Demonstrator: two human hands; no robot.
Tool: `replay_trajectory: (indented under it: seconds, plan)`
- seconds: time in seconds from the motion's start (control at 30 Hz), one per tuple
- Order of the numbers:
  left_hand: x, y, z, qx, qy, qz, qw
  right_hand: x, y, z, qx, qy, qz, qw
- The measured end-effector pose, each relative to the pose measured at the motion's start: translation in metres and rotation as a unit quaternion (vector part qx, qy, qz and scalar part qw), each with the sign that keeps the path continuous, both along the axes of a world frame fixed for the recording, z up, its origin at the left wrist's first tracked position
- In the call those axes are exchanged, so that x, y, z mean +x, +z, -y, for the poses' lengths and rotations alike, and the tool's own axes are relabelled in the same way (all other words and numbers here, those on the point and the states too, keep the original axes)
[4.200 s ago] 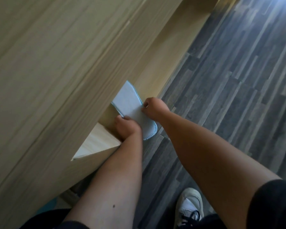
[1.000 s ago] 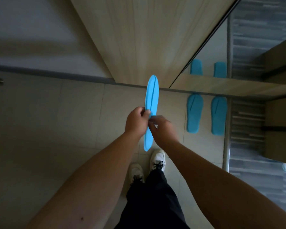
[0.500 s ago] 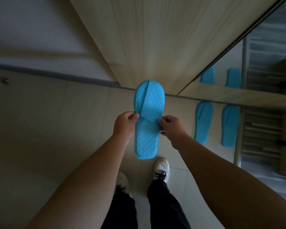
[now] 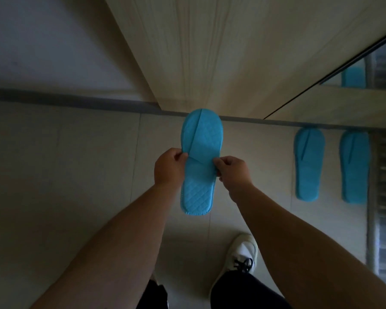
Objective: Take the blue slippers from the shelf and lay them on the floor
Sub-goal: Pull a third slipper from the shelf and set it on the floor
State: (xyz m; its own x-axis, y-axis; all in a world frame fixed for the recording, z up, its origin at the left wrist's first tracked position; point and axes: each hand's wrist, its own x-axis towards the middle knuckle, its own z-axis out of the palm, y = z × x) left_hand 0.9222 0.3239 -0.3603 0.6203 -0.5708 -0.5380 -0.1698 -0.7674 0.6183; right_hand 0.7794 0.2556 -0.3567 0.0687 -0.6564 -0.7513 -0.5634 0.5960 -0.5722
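Note:
A flat blue slipper (image 4: 198,170) hangs in the air in front of me, toe pointing away, quilted sole facing up. My left hand (image 4: 168,168) pinches its left edge at the middle and my right hand (image 4: 232,171) pinches its right edge. Both hands are closed on it. Two more blue slippers, one (image 4: 309,166) left of the other (image 4: 354,167), lie side by side on the pale tiled floor (image 4: 65,175) to the right, toes toward the wall.
A light wooden cabinet panel (image 4: 210,52) rises straight ahead, with a mirror (image 4: 379,70) to its right reflecting a slipper. A white wall (image 4: 42,41) with a grey skirting stands at the left. My white sneaker (image 4: 241,255) stands below the held slipper.
The slipper was held edge-on a second ago and has been turned flat with its sole up. My view has shifted left, so the floor pair now sits further right.

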Motion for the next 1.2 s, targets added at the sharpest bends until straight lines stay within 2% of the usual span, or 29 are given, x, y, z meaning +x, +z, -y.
replay_trajectory:
  seconds: [0.23, 0.47, 0.63, 1.2]
  plan:
    - [0.019, -0.103, 0.017, 0.023, -0.040, 0.017, 0.999, 0.017, -0.101, 0.008, -0.001, -0.001, -0.030, 1.000]
    - [0.017, -0.161, 0.038, 0.032, -0.066, 0.019, 0.997, 0.023, -0.156, 0.026, -0.023, -0.001, -0.089, 0.996]
    - [0.017, -0.178, 0.042, 0.046, -0.078, 0.020, 0.996, 0.027, -0.171, 0.032, -0.028, 0.007, -0.124, 0.992]
    - [0.017, -0.179, 0.042, 0.051, -0.111, 0.031, 0.992, 0.028, -0.174, 0.034, -0.015, 0.037, -0.177, 0.983]
